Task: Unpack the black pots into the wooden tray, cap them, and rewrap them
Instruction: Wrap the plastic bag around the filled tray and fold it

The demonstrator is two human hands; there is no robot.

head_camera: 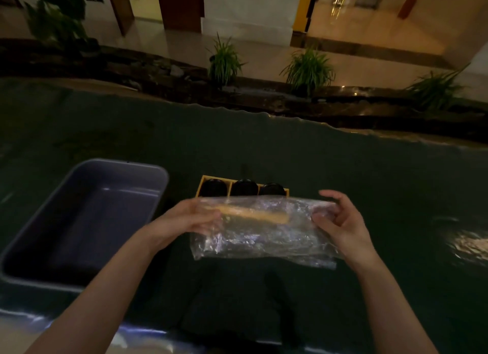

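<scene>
Black round pots (244, 187), three in a row and seemingly capped, sit in the yellow wooden compartment tray (202, 187) on the dark bench (343, 174), half screened by the crinkled clear plastic wrap sheet (264, 237) that both hands hold up just in front of it. The left hand (184, 219) pinches the sheet's left edge, while the right hand (340, 219) grips its right edge with thumb and lower fingers (320, 217), the upper ones spread loose. Judging from this, the thin film could slip from that looser right grip, cling to itself or drag a pot askew; the grey plastic tub (87, 221) lies left.
</scene>
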